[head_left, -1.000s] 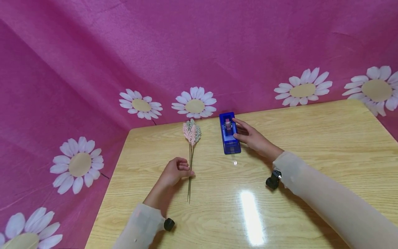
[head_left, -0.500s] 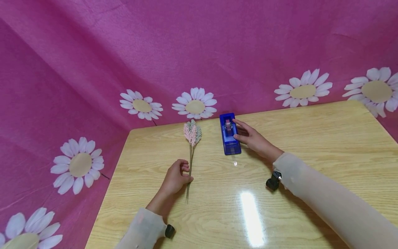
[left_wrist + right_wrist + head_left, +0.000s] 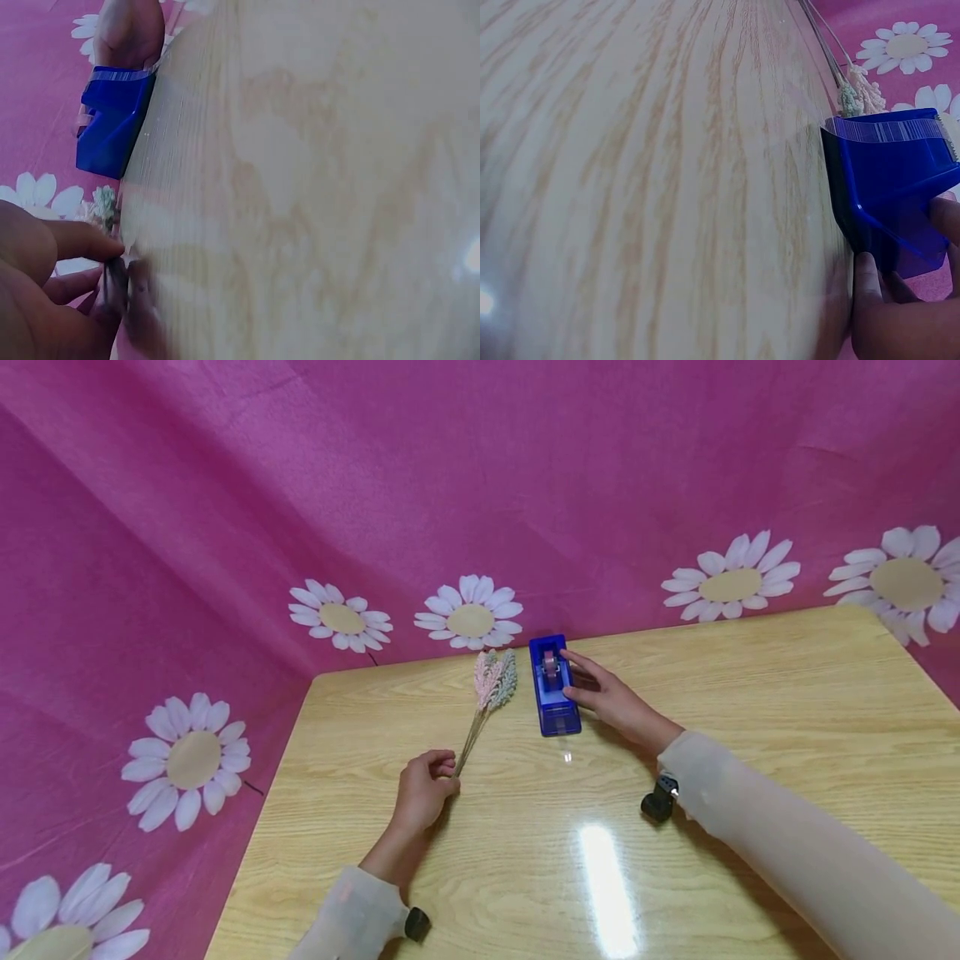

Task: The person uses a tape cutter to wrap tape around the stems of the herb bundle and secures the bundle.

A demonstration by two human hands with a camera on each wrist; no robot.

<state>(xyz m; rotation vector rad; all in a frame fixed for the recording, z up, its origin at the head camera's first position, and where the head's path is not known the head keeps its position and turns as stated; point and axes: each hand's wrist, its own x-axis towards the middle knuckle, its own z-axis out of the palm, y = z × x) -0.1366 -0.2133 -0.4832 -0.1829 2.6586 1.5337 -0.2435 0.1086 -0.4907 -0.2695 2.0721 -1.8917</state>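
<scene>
My left hand (image 3: 420,789) pinches a bunch of crocheted flowers (image 3: 491,685) by the lower stems, between thumb and fingers. The bunch has pink and grey-green heads on thin stems, pointing away and to the right; the stem ends are hidden by the hand. To its right stands a blue tape dispenser (image 3: 552,689) with a small tape roll inside. My right hand (image 3: 618,702) holds the dispenser from its right side. In the right wrist view, clear tape (image 3: 885,131) spans the dispenser's front end, and a fingertip rests against its lower edge.
Both hands work over a shiny wooden table (image 3: 712,693). A magenta cloth (image 3: 480,468) printed with white daisies hangs behind its far edge and along the left. Light glares off the tabletop in front. Each wrist wears a small black camera (image 3: 660,797).
The flower heads have swung to the right, nearer the dispenser, as my left hand moved slightly toward me. My right hand and the dispenser have stayed in place.
</scene>
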